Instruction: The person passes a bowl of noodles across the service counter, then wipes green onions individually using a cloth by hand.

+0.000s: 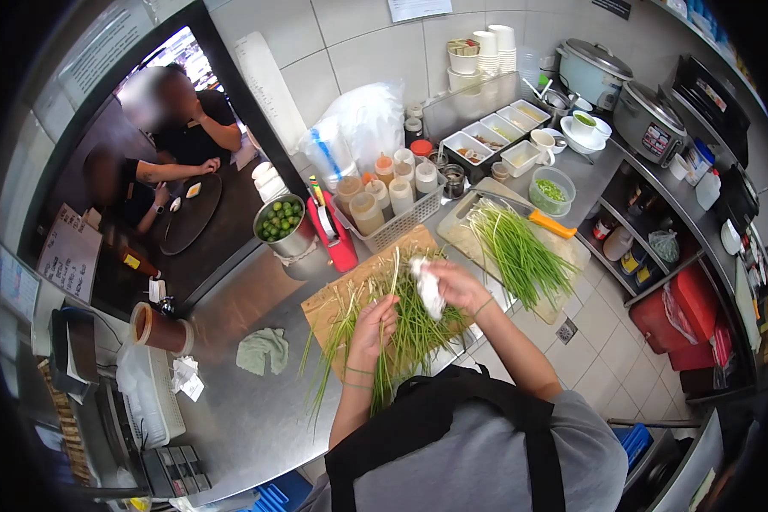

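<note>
My left hand point(375, 325) is closed with a thin spring onion between its fingers, the pale end pointing up. In my right hand point(457, 288) is a crumpled white cloth point(428, 290), possibly a paper towel, held just right of that stalk. Beneath both hands, loose spring onions point(411, 328) lie spread over a brown board point(322, 312), some hanging past its near edge. A neater bunch of spring onions point(520, 256) rests on a pale cutting board point(457, 224) to the right, beside an orange-handled knife point(552, 225) whose blade is partly covered.
Behind the board stand a basket of squeeze bottles point(392, 235), a red tape dispenser point(333, 235) and a metal pot of small green limes point(280, 224). A tub of chopped greens point(552, 191) sits at right. A green cloth point(263, 351) lies left. Two people are beyond the hatch.
</note>
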A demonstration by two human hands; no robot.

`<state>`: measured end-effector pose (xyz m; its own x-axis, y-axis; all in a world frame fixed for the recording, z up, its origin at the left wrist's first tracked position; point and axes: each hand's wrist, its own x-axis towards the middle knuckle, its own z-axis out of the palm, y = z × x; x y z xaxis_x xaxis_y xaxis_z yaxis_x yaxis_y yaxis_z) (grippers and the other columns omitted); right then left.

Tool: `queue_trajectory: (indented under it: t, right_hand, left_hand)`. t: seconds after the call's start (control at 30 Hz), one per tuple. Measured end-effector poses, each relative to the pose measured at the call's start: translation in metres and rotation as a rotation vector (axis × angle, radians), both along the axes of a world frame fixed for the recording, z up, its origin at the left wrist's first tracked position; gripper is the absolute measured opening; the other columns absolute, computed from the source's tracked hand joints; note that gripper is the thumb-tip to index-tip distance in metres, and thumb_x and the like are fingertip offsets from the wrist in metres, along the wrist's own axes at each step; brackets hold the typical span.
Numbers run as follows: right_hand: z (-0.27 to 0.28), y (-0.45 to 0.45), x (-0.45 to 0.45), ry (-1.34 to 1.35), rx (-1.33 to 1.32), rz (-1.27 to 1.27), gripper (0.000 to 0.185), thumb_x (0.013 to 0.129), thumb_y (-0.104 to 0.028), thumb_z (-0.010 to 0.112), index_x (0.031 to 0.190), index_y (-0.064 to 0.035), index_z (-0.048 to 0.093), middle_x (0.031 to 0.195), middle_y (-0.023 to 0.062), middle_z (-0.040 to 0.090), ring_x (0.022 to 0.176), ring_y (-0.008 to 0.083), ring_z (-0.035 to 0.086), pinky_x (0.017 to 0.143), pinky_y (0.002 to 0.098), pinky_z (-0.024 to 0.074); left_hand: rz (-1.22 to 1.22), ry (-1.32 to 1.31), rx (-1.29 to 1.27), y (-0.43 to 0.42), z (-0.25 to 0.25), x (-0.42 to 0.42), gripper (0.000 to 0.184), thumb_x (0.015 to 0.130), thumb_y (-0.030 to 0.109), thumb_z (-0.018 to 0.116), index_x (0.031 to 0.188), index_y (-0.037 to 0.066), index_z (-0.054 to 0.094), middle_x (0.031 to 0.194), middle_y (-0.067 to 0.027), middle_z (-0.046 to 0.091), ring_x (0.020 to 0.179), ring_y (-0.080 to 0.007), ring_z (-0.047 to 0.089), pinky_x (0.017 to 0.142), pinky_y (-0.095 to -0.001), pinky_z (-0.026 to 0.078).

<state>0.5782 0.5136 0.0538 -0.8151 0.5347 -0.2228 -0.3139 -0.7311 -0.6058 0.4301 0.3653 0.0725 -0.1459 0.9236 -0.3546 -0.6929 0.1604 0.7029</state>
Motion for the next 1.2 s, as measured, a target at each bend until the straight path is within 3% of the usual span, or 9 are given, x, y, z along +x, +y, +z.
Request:
queue_trajectory:
  t: [0.13, 0.3, 0.4, 0.5, 0.6, 0.73, 0.87, 1.03, 1.2]
  right_hand:
    - [0.01, -0.042, -0.018, -0.077, -0.024, -0.005, 0.019, 0.079, -0.009, 0.061, 0.094, 0.0031, 0.059, 0.084, 0.0091, 0.062, 0.07, 0.0146, 0.06, 0.063, 0.0259, 0.0489]
    - [0.015, -0.039, -0.024, -0.196, 0.292, -0.003, 0.015, 0.078, -0.012, 0.064, 0.086, 0.0011, 0.061, 0.07, 0.0026, 0.06, 0.06, 0.0079, 0.054, 0.053, 0.0213, 0.0418]
    - [0.026, -0.034, -0.022, -0.283, 0.467, 0.048, 0.014, 0.076, -0.014, 0.067, 0.08, -0.0011, 0.063, 0.066, -0.0009, 0.058, 0.057, 0.004, 0.05, 0.051, 0.0194, 0.0375]
    - [0.033, -0.029, -0.027, -0.29, 0.637, 0.142, 0.013, 0.076, -0.014, 0.066, 0.079, -0.0008, 0.063, 0.067, -0.0012, 0.058, 0.057, 0.0041, 0.049, 0.051, 0.0192, 0.0369]
    - [0.046, -0.029, -0.034, -0.265, 0.691, 0.103, 0.011, 0.075, -0.011, 0.066, 0.076, -0.0007, 0.063, 0.066, -0.0018, 0.057, 0.057, 0.0034, 0.047, 0.05, 0.0187, 0.035]
    - [0.051, -0.033, -0.037, -0.27, 0.754, 0.057, 0.011, 0.075, -0.01, 0.067, 0.073, -0.0005, 0.063, 0.064, -0.0027, 0.056, 0.055, 0.0027, 0.046, 0.048, 0.0184, 0.034]
    - [0.055, -0.038, -0.03, -0.282, 0.835, 0.089, 0.012, 0.076, -0.011, 0.066, 0.07, -0.0024, 0.061, 0.062, -0.0055, 0.052, 0.054, 0.0005, 0.043, 0.047, 0.0174, 0.0313]
    - [0.051, -0.041, -0.02, -0.267, 0.862, 0.027, 0.011, 0.079, -0.011, 0.063, 0.075, -0.0017, 0.06, 0.064, -0.0067, 0.051, 0.056, -0.0003, 0.043, 0.048, 0.0173, 0.0315]
    - [0.059, -0.048, -0.022, -0.18, 0.871, -0.199, 0.01, 0.083, -0.01, 0.057, 0.078, -0.0013, 0.058, 0.068, -0.0064, 0.05, 0.061, 0.0, 0.042, 0.052, 0.0171, 0.0315]
  left_hand:
    - [0.102, 0.413, 0.001, 0.007, -0.004, 0.011, 0.017, 0.083, 0.02, 0.059, 0.081, 0.003, 0.062, 0.056, 0.0064, 0.043, 0.047, -0.0008, 0.034, 0.041, -0.0169, 0.025]
    - [0.203, 0.857, 0.143, 0.001, -0.015, 0.002, 0.021, 0.082, 0.019, 0.06, 0.09, 0.0, 0.064, 0.064, 0.0046, 0.052, 0.058, -0.0031, 0.042, 0.053, -0.0184, 0.033]
    - [0.295, 1.058, 0.131, 0.004, 0.015, -0.017, 0.024, 0.084, 0.019, 0.059, 0.094, -0.002, 0.063, 0.071, 0.0036, 0.056, 0.063, -0.0032, 0.045, 0.056, -0.0182, 0.035]
    - [0.17, 0.716, 0.129, 0.026, 0.037, -0.013, 0.022, 0.085, 0.022, 0.056, 0.093, 0.003, 0.065, 0.069, 0.0068, 0.053, 0.056, 0.0006, 0.035, 0.047, -0.0162, 0.024]
    - [0.061, 0.702, 0.178, 0.038, 0.039, -0.012, 0.023, 0.087, 0.023, 0.052, 0.093, 0.004, 0.064, 0.063, 0.0091, 0.046, 0.055, 0.0009, 0.034, 0.045, -0.0167, 0.023]
    - [0.194, 0.804, 0.286, 0.046, 0.041, -0.024, 0.026, 0.09, 0.023, 0.048, 0.088, 0.002, 0.064, 0.058, 0.0106, 0.037, 0.054, -0.0003, 0.031, 0.048, -0.0187, 0.023]
    - [0.368, 0.677, 0.229, 0.041, 0.077, -0.047, 0.026, 0.09, 0.024, 0.048, 0.089, 0.004, 0.064, 0.057, 0.0104, 0.034, 0.049, -0.0004, 0.027, 0.045, -0.017, 0.021]
    - [0.518, 0.597, 0.281, 0.035, 0.098, -0.08, 0.027, 0.091, 0.023, 0.046, 0.088, 0.002, 0.062, 0.059, 0.0083, 0.036, 0.049, 0.0003, 0.028, 0.041, -0.0165, 0.02]
    - [0.631, 0.535, 0.385, 0.036, 0.103, -0.073, 0.026, 0.092, 0.024, 0.044, 0.089, 0.001, 0.057, 0.061, 0.006, 0.038, 0.05, 0.0, 0.029, 0.042, -0.0154, 0.021]
